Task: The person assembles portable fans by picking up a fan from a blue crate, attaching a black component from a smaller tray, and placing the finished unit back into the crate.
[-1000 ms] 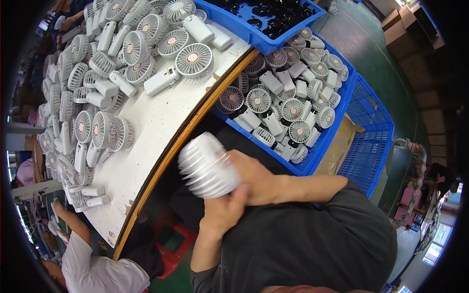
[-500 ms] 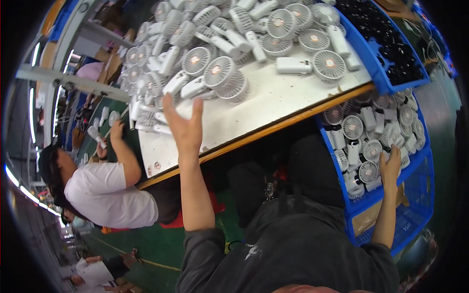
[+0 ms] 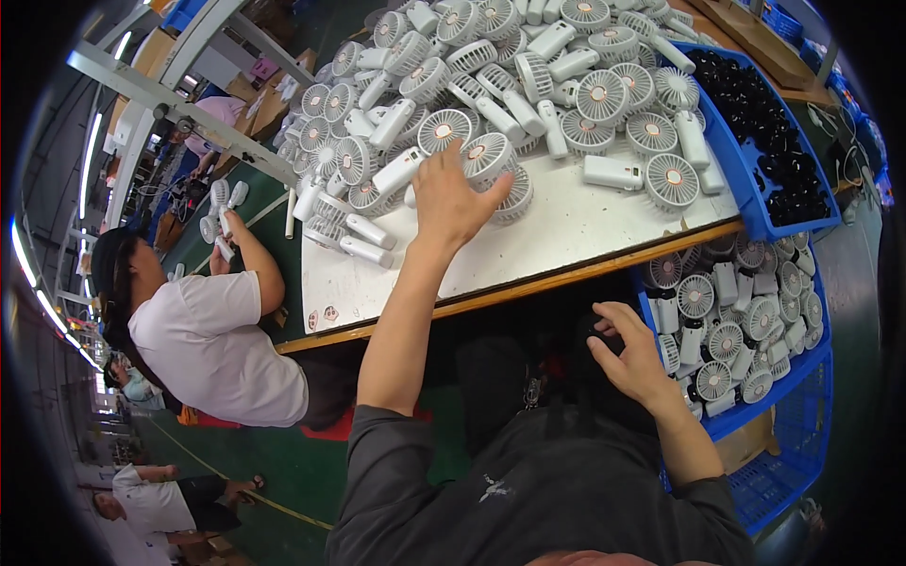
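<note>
A large heap of white handheld fans (image 3: 425, 80) covers the far part of the white worktable (image 3: 557, 217). My left hand (image 3: 449, 203) reaches over the table to the near edge of this heap, its thumb and fingers spread. Nearest to it is a white fan (image 3: 487, 158) with a round grille, lying on another fan; whether my fingertips touch it I cannot tell. My right hand (image 3: 630, 358) hangs above my lap, fingers apart and nothing in it. To its right, a blue crate (image 3: 725, 432) holds many more white fans (image 3: 725, 340).
A blue bin (image 3: 755, 231) of small black parts stands at the table's right end. Another blue crate (image 3: 788, 472) sits below the fan crate. At the left, a co-worker in a white shirt (image 3: 217, 349) handles fans beside a metal frame post (image 3: 179, 108).
My left hand has moved right and forward to the fans at the heap's near edge. My right hand has left the crate and come over my lap. The whole view has shifted slightly.
</note>
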A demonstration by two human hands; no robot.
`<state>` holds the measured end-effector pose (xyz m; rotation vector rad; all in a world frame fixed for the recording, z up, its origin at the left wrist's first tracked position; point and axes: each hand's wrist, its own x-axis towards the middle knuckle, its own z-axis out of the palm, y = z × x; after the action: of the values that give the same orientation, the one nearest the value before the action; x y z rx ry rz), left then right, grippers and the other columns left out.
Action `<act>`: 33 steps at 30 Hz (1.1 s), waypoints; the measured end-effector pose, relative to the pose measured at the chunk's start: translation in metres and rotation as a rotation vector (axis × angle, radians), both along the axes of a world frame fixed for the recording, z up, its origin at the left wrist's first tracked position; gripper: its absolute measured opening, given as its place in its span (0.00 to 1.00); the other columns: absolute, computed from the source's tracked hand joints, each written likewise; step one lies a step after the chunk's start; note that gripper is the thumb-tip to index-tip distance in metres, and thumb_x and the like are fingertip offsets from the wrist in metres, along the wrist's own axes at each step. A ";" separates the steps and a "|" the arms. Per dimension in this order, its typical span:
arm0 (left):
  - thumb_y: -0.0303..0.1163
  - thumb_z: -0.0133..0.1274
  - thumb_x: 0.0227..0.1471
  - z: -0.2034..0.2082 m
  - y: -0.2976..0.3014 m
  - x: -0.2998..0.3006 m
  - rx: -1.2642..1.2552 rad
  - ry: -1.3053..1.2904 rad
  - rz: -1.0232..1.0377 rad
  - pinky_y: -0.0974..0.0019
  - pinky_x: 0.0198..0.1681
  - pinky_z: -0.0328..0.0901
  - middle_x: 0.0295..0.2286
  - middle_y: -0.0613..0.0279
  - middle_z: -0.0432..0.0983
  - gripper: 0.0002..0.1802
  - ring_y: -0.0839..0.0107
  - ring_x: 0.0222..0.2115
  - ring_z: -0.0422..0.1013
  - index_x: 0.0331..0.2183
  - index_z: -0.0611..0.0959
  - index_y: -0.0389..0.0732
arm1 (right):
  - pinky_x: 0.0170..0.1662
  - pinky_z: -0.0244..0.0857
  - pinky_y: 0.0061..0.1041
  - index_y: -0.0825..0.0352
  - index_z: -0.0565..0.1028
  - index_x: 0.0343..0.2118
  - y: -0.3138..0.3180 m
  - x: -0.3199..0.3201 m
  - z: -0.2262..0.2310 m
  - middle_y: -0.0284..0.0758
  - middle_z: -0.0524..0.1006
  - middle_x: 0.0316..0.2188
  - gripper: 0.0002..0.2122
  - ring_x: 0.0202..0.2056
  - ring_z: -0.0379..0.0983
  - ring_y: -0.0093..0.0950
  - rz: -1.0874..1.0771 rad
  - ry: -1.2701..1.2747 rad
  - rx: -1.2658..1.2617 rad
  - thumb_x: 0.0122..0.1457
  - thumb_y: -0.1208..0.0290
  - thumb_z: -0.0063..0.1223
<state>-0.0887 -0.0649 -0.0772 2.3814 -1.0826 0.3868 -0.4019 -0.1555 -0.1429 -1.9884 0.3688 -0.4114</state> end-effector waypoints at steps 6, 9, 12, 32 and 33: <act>0.43 0.56 0.58 0.006 0.033 -0.109 -0.900 1.204 -0.383 0.68 0.49 0.65 0.47 0.59 0.72 0.33 0.73 0.44 0.69 0.57 0.67 0.34 | 0.57 0.63 0.36 0.70 0.54 0.65 0.013 0.043 0.027 0.51 0.59 0.61 0.45 0.60 0.60 0.46 -0.024 -0.197 -0.104 0.46 0.71 0.71; 0.48 0.56 0.58 -0.013 0.025 -0.162 -1.056 1.434 -0.468 0.67 0.56 0.60 0.50 0.60 0.70 0.38 0.72 0.49 0.66 0.60 0.63 0.35 | 0.52 0.66 0.38 0.72 0.57 0.62 0.017 0.055 0.005 0.54 0.68 0.52 0.38 0.51 0.69 0.52 -0.068 -0.243 -0.151 0.49 0.76 0.65; 0.57 0.63 0.48 -0.022 0.031 -0.151 -1.067 1.483 -0.531 0.62 0.57 0.62 0.53 0.57 0.68 0.52 0.66 0.52 0.67 0.62 0.60 0.35 | 0.49 0.68 0.39 0.74 0.62 0.58 0.006 0.036 0.011 0.54 0.72 0.45 0.29 0.46 0.72 0.52 0.017 -0.229 -0.153 0.51 0.81 0.56; 0.68 0.39 0.58 -0.041 -0.006 -0.178 -1.309 1.778 -0.554 0.49 0.47 0.67 0.27 0.56 0.73 0.40 0.56 0.39 0.72 0.41 0.77 0.36 | 0.32 0.71 0.43 0.75 0.67 0.41 -0.037 0.016 0.060 0.53 0.76 0.31 0.17 0.33 0.76 0.51 0.409 0.015 -0.300 0.56 0.67 0.57; 0.68 0.38 0.59 -0.039 -0.007 -0.179 -1.333 1.753 -0.517 0.51 0.45 0.68 0.26 0.56 0.73 0.40 0.56 0.37 0.72 0.40 0.77 0.37 | 0.33 0.71 0.44 0.74 0.67 0.41 -0.036 0.017 0.059 0.53 0.76 0.30 0.17 0.33 0.75 0.52 0.415 0.008 -0.226 0.56 0.67 0.57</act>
<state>-0.2680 -0.0718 -0.1166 0.5378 -0.2112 -0.8150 -0.3853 -0.1919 -0.0842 -2.2185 -0.0945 -0.1854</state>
